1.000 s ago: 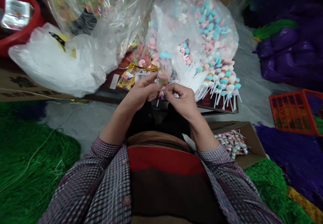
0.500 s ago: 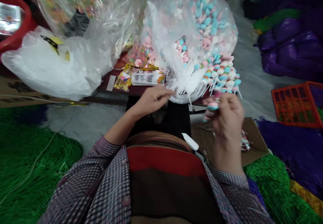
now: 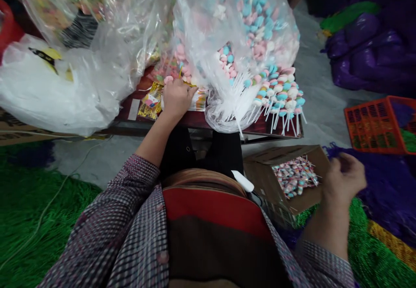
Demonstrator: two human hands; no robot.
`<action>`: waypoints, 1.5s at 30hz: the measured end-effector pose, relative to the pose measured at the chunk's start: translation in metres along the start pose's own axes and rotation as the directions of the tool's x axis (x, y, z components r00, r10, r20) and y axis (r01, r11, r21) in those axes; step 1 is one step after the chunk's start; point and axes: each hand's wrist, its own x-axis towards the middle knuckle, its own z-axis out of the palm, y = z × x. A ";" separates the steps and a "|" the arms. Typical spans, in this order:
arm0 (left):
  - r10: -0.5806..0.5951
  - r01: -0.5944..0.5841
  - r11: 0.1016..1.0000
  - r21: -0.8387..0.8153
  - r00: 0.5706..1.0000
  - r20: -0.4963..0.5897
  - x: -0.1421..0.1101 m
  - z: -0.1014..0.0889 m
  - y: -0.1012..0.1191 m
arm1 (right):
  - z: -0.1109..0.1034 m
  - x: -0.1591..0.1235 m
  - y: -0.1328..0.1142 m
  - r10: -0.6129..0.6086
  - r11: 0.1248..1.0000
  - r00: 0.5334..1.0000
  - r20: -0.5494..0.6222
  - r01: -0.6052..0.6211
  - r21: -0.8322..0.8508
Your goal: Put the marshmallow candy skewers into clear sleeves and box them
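A person's left hand [image 3: 175, 97] rests, fingers curled, on a stack of clear wrappers [image 3: 199, 101] on the bench [image 3: 130, 115], beside a bag of pink-and-blue lollipops [image 3: 237, 41]. The right hand [image 3: 344, 179] hovers empty, fingers loosely open, just beside a cardboard box [image 3: 260, 171] of wrapped lollipops [image 3: 294, 177].
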 end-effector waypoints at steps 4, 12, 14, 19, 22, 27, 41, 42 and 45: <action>0.002 -0.002 0.997 0.073 1.000 -0.007 0.007 0.007 -0.005 | 0.034 -0.029 -0.059 -0.318 0.940 0.930 0.185 0.285 0.187; -0.141 0.127 0.979 0.158 0.986 0.083 0.008 0.004 0.017 | 0.037 -0.063 -0.127 -0.520 0.813 0.830 0.203 0.408 0.415; -0.152 0.138 0.978 0.156 0.985 0.083 0.010 0.005 0.018 | 0.036 -0.066 -0.131 -0.521 0.806 0.827 0.211 0.397 0.439; -0.165 0.152 0.978 0.140 0.982 0.087 0.019 0.012 0.013 | 0.037 -0.073 -0.142 -0.480 0.813 0.857 0.189 0.354 0.462; -0.200 0.183 0.973 0.144 0.973 0.113 0.026 0.018 0.012 | 0.038 -0.078 -0.151 -0.483 0.795 0.856 0.183 0.342 0.500; -0.193 0.174 0.972 0.158 0.975 0.111 0.028 0.016 0.012 | 0.040 -0.088 -0.169 -0.546 0.739 0.808 0.222 0.340 0.581; -0.120 0.078 0.973 0.217 0.975 0.185 0.018 -0.004 0.012 | 0.064 -0.120 -0.266 -0.735 0.539 0.591 0.334 0.210 0.816; -0.134 0.070 0.959 0.273 0.965 0.225 0.021 -0.006 0.016 | 0.064 -0.120 -0.269 -0.749 0.525 0.580 0.320 0.226 0.821; -0.154 0.031 0.924 0.381 0.943 0.296 0.026 -0.013 0.028 | 0.068 -0.122 -0.271 -0.762 0.503 0.574 0.299 0.234 0.832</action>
